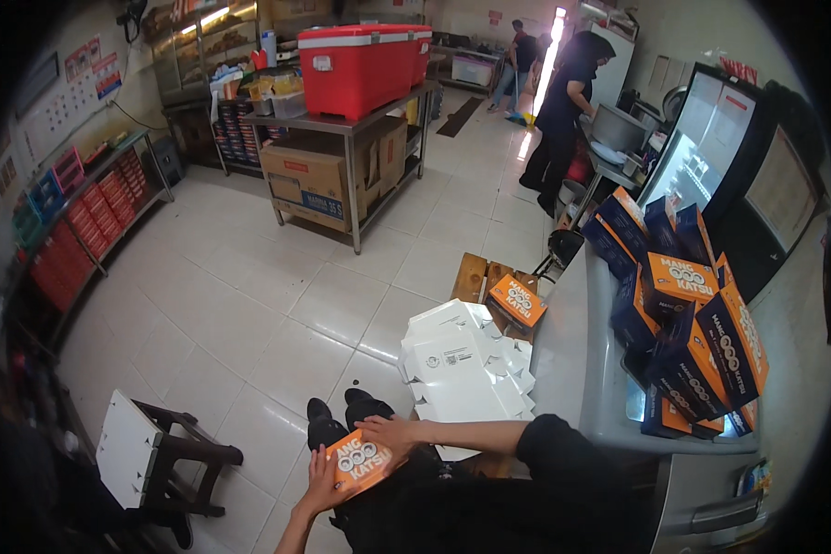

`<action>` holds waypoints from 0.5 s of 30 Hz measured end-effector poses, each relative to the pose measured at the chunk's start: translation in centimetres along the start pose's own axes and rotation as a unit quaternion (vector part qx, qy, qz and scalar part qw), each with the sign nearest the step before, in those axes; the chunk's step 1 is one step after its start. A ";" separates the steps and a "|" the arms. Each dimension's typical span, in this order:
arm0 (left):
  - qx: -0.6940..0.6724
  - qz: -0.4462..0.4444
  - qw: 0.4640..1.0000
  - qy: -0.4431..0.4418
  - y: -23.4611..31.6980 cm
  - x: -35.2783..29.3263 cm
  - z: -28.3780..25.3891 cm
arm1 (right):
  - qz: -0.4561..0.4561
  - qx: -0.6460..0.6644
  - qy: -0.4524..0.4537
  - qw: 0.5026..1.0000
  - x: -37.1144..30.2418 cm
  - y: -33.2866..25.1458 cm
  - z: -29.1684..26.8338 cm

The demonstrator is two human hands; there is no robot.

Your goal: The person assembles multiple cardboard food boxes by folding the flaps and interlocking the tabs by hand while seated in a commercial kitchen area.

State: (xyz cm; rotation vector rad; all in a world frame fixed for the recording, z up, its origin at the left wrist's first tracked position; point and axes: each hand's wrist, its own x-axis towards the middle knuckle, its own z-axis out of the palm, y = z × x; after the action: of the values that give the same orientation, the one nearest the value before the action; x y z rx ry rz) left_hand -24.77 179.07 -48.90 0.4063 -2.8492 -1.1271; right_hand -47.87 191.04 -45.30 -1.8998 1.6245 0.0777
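Observation:
An orange food carton (358, 462) with white print rests over my lap, held between both hands. My left hand (319, 487) grips its left side, fingers along the edge. At the far right corner, my right hand (390, 436) is closed on the carton, the forearm reaching in from the right. Just beyond that arm lies a stack of flat white carton blanks (452, 360) with cut tabs. Behind the stack, another orange carton (518, 303) sits on a wooden slatted bench (471, 277). Whatever lies beneath the held carton is hidden.
Folded orange and navy cartons (688, 291) are heaped on a grey chest (563, 369) to my right. A stool (171, 452) with white sheets stands left. Ahead, a steel table (351, 129) bears a red cooler (355, 74). Other people (568, 111) stand farther back.

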 end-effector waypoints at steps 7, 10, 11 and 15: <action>0.132 0.101 0.986 -0.036 0.8 -1.5 0.1 | -0.094 -0.028 0.088 0.991 -1.5 -0.9 1.7; 0.171 0.133 0.974 -0.062 1.3 -1.8 0.3 | -0.146 -0.095 0.216 0.961 -1.1 0.1 5.4; 0.182 0.121 0.974 -0.057 1.3 -2.2 0.2 | -0.160 -0.115 0.221 0.955 -1.6 -0.3 5.3; 0.125 0.065 0.987 -0.074 2.9 -1.3 -1.0 | -0.139 -0.082 0.238 0.958 -1.8 1.6 6.7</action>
State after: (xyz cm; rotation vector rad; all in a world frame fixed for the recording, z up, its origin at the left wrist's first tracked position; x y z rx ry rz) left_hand -24.02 180.73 -46.15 0.1483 -3.1052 -0.8129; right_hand -47.44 195.85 -50.56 -2.3912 1.6635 -0.4038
